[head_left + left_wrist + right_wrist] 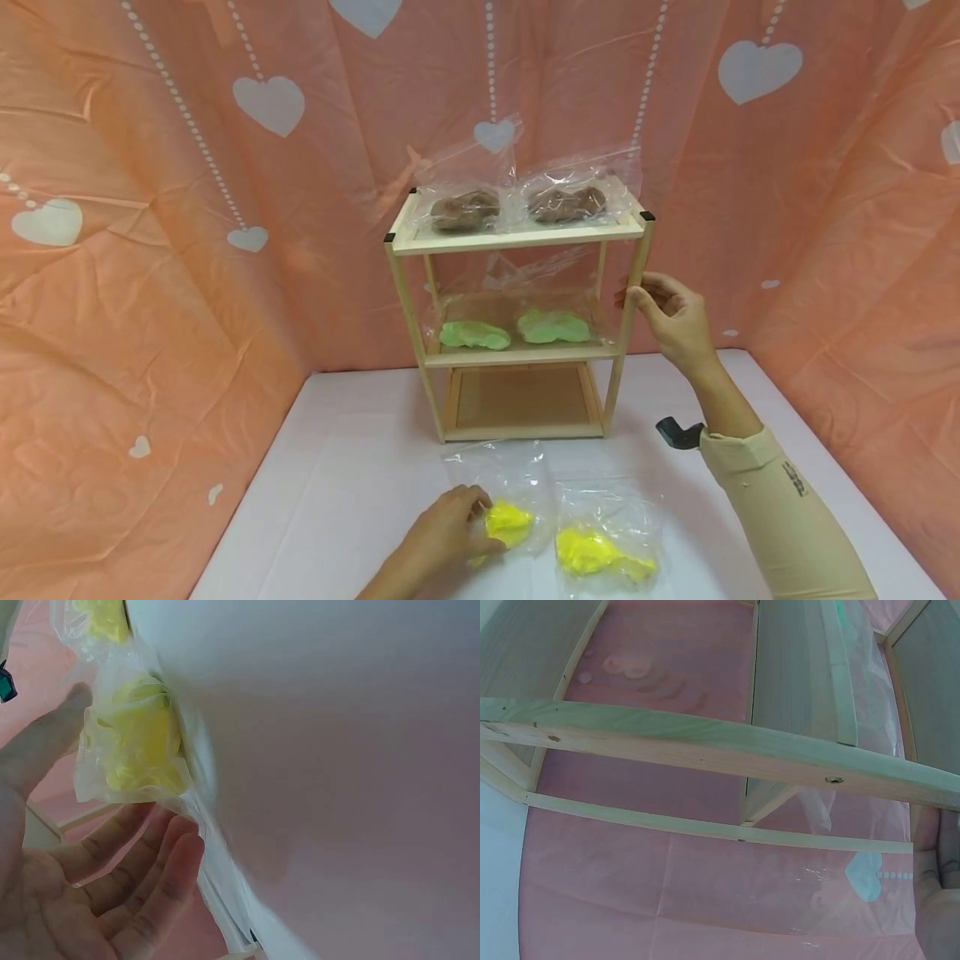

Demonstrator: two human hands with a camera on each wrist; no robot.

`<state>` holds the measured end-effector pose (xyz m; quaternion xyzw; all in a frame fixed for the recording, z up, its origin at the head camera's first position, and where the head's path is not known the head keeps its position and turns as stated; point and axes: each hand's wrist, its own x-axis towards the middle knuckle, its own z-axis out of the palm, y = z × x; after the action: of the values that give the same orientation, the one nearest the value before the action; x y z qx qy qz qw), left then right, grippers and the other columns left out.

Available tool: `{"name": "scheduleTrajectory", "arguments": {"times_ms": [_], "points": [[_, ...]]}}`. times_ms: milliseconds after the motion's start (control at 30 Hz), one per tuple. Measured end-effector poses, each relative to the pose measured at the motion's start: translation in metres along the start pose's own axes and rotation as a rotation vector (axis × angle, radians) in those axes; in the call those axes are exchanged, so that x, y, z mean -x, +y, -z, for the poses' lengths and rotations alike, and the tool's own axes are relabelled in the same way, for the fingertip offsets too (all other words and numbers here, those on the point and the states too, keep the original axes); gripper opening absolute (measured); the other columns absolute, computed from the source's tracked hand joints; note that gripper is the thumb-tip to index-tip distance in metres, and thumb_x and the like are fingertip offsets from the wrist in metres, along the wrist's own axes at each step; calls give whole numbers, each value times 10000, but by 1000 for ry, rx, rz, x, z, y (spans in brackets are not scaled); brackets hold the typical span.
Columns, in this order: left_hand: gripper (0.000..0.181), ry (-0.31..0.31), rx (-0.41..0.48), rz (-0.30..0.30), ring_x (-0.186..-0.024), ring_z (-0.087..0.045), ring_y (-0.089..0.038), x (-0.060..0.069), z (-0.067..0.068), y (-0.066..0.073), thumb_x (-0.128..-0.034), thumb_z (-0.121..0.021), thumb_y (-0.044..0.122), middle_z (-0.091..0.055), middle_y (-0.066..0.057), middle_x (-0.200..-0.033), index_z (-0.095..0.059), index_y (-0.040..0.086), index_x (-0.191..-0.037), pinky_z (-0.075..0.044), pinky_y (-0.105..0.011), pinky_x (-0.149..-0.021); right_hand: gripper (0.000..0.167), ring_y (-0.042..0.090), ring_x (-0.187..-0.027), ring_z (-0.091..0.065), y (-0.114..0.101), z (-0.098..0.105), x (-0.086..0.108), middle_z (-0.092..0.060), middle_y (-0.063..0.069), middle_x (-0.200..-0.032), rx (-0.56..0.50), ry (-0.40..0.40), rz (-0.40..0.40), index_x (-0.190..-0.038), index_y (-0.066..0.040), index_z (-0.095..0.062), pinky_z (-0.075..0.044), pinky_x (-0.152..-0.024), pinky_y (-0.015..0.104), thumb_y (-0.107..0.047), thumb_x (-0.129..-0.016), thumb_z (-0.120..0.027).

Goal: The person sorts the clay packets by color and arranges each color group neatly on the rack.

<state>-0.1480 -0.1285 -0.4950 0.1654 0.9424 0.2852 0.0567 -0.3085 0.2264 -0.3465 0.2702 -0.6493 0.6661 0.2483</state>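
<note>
A three-tier wooden shelf stands at the back of the table. My right hand pinches its right front post between thumb and fingers; only part of this hand shows in the right wrist view. On the table before the shelf lie two clear plastic bags, each with a soft-looking yellow lump: a left bag and a right bag. My left hand is at the left bag's near left side. In the left wrist view its thumb and loosely bent fingers spread around that bag, not gripping it.
Two bags with brown lumps sit on the top tier. The middle tier holds two bags with pale green lumps. Bare board shows on the bottom tier. A pink cloth with white hearts hangs around the white table.
</note>
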Motion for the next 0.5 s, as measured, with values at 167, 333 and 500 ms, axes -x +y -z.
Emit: {"name": "scheduleTrajectory", "arguments": {"times_ms": [167,333,500], "points": [[466,8,-23,-6,-844,-574,-79,0,-1,-2,-764,-973,350,-659,75,-944,-723,118,-1082,-559,-318,-752,215,105,-885,-751,-1,0,-1,-804,-2,-952,-10,0,6,-1194,229,-643,-584,-910,211,76,-1043,-627],[423,35,-41,-21,-838,-572,-97,-1,0,-4,-770,-968,270,-653,65,-917,-729,86,-1066,-567,-325,-750,208,105,-887,-751,-1,0,-1,-805,-7,-951,-7,-1,5,-1190,224,-649,-583,-911,210,80,-1040,-629],[390,66,-77,-32,-881,-640,-148,3,2,-5,-762,-955,238,-679,42,-944,-721,99,-1042,-588,-354,-737,209,104,-894,-747,0,0,0,-804,-18,-951,3,-3,4,-1197,217,-652,-579,-918,206,77,-1044,-624]]}}
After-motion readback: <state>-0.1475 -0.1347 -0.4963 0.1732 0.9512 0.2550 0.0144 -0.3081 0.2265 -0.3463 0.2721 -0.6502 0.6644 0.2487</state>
